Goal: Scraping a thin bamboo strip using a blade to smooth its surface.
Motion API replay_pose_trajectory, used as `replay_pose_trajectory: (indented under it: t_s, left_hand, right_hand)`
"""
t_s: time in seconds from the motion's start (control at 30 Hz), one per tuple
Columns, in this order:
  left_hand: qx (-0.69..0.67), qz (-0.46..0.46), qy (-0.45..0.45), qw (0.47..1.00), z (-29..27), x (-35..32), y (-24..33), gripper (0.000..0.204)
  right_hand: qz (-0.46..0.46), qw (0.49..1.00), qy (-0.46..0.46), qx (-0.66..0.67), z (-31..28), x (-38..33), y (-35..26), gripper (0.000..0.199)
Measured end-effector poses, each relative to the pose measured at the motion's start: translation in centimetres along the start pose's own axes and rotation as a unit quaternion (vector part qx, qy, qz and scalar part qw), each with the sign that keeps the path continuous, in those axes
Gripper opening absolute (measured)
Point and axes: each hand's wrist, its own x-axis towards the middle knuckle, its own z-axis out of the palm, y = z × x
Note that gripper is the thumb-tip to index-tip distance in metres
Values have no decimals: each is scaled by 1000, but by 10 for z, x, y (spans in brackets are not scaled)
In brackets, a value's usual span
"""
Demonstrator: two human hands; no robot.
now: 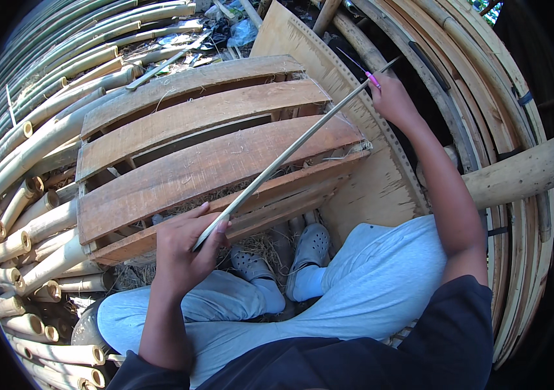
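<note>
A long, thin bamboo stick (278, 164) slants across the front of me, from lower left to upper right. My left hand (189, 246) is closed round its near end, thumb laid along it. Up at the far end, my right hand (392, 97) is closed on a slim pink-handled tool (373, 80) with a thin, pointed end, pressed against the stick. Whether that tool is a knife is too small to tell. Beneath the stick stands a slatted wooden crate (205, 166), with dry straw showing between its boards.
Cut bamboo poles (49, 237) are stacked along the left. A curved plywood sheet (368, 185) leans beyond the crate on the right, near long wooden strips (485, 84) and a thick bamboo pole (517, 175). Plastic scraps (243, 32) lie at the back. My feet in grey clogs (310, 247) are by the crate.
</note>
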Motion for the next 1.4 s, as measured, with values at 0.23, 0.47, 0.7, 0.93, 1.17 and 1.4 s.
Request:
replay_pose_trajectory:
  t_s: [0.23,0.47,0.7,0.93,1.17,1.4]
  left_hand:
    - [-12,-7,7,1000,1,2,1,19]
    - [-4,-9,11,1000,2,-1,-2,19]
    - [-15,-16,21,1000,4,-1,-3,22]
    - [-58,-46,22,997,-1,-2,2,26]
    - [-45,-40,30,998,-3,-3,1,18]
    - [-40,-38,28,998,-3,-1,3,17]
  right_hand:
    - [29,1000,-5,-1,3,-4,-4,7]
    - [10,999,-15,34,-1,-4,-7,7]
    - [2,997,-33,67,-4,-5,-7,11]
    - [42,990,-52,124,-14,1,5,15]
    - [61,998,-25,-9,-20,2,8,19]
    - [-45,994,103,-19,-4,11,23,22]
